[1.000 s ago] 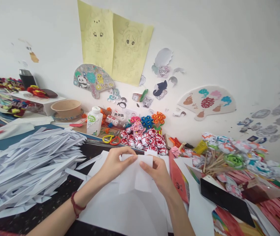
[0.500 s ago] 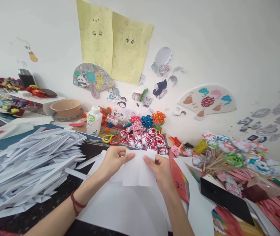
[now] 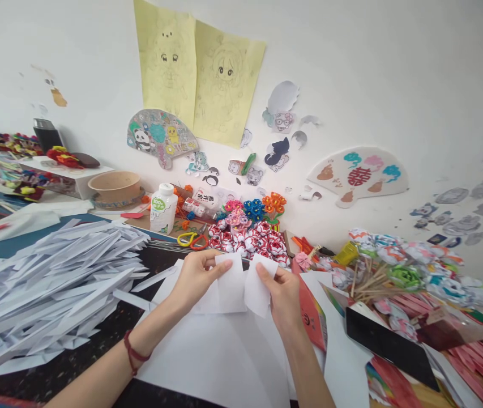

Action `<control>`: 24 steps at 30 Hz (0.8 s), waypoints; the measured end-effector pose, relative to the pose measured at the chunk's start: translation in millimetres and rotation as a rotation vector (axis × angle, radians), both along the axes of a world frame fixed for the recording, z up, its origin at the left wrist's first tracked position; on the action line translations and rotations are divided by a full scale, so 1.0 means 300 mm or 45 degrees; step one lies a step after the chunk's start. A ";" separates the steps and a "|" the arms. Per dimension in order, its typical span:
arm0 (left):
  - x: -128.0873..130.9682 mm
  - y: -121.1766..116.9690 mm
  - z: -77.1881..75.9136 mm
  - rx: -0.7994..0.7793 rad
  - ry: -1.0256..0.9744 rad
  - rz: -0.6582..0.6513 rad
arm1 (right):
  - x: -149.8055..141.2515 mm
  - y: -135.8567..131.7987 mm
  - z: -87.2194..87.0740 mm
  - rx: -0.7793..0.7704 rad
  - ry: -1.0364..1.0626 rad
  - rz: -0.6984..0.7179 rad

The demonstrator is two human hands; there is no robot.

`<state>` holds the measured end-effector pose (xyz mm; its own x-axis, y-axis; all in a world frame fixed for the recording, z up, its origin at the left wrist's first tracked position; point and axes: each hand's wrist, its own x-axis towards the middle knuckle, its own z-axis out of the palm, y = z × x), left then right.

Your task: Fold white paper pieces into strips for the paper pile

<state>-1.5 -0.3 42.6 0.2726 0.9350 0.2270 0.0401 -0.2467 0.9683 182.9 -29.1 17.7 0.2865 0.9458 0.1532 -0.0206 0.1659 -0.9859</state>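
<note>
Two small pieces of white paper are held up side by side in the head view, with a narrow gap between them. My left hand [image 3: 202, 277] pinches the left piece of paper [image 3: 231, 289] between thumb and fingers. My right hand [image 3: 282, 292] grips the right piece of paper [image 3: 258, 293], which tilts a little. Beneath both hands lie large white sheets [image 3: 211, 357] on the dark tabletop. To the left is a big heap of folded white paper strips [image 3: 63, 277].
Behind the hands are red-and-white paper flowers [image 3: 252, 241], scissors [image 3: 192, 240] and a white bottle [image 3: 163, 208]. At right lie a red packet [image 3: 309, 309], a black phone [image 3: 389, 343] and wooden sticks [image 3: 371, 280]. A wall with drawings rises behind.
The single creased paper between my hands has come apart into two pieces down the middle. My right hand has shifted slightly right, opening the gap.
</note>
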 end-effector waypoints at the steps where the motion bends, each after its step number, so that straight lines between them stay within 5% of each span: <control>1: 0.001 0.000 0.004 0.004 0.017 -0.021 | 0.002 0.002 -0.002 -0.002 -0.017 0.002; 7: 0.004 0.000 0.012 -0.025 0.088 -0.172 | 0.002 0.003 0.009 0.037 0.030 0.034; 12: 0.001 0.014 -0.011 0.048 0.097 -0.036 | 0.008 0.003 0.019 -0.049 -0.091 0.258; 24: -0.012 0.022 -0.028 0.154 0.184 0.201 | 0.038 0.015 0.005 -0.021 -0.170 0.066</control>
<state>-5.1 6.4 34.3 0.1633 0.9370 0.3090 0.2231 -0.3401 0.9135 194.4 -24.5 19.1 0.2149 0.9615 0.1713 0.1027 0.1522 -0.9830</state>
